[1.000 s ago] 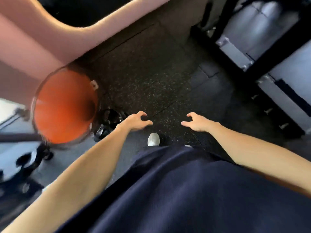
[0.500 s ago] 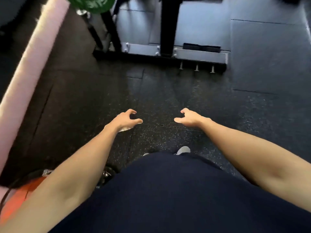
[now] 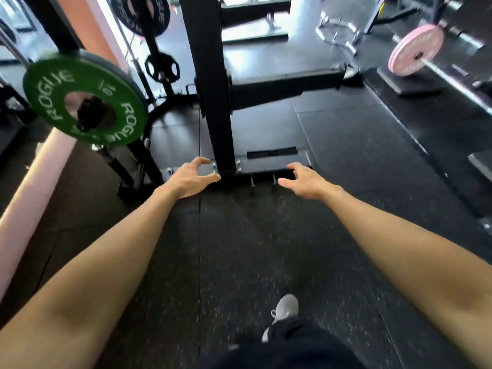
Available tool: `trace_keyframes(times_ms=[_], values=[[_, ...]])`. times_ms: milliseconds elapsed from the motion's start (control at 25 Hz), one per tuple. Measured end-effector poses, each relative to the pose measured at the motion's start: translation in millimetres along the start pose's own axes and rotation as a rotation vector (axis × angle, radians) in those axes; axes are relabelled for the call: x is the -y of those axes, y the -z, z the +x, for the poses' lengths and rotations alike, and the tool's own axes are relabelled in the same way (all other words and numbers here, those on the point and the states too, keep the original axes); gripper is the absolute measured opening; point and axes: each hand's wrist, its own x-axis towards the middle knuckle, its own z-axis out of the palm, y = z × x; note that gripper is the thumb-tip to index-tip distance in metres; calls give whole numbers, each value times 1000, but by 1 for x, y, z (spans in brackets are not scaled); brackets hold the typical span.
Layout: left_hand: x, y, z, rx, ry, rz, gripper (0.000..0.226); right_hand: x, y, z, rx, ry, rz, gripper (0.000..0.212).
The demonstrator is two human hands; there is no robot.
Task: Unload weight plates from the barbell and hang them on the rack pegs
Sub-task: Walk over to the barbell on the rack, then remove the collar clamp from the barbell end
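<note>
A green Rogue 10 plate (image 3: 85, 99) hangs at the left on a peg of the black rack. Further back, a black plate (image 3: 141, 14) hangs higher on the same rack, with a small black plate (image 3: 162, 67) below it. The rack's thick black upright (image 3: 210, 83) rises straight ahead of me. My left hand (image 3: 190, 179) and my right hand (image 3: 306, 181) reach forward side by side above the floor, fingers loosely curled, holding nothing. At the far right a pink plate (image 3: 415, 50) sits on a barbell (image 3: 458, 83).
Black rubber flooring (image 3: 253, 249) lies under me, and my grey shoe (image 3: 286, 308) steps forward on it. The rack's bolted base plate (image 3: 266, 166) lies just beyond my hands. A pink wall edge (image 3: 34, 187) runs along the left.
My view has lifted and moved toward the rack: the upright and green plate are now close in front. The orange plate has left the view. Both hands stay empty and outstretched.
</note>
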Motion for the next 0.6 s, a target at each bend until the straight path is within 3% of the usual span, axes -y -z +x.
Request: trace_keyframes(times_ms=[400, 600], values=[[-147, 159, 91, -382, -215, -22, 61, 111, 192, 86, -270, 314, -26, 67], [-209, 227, 129, -483, -307, -42, 62, 160, 277, 108, -379, 429, -45, 64]])
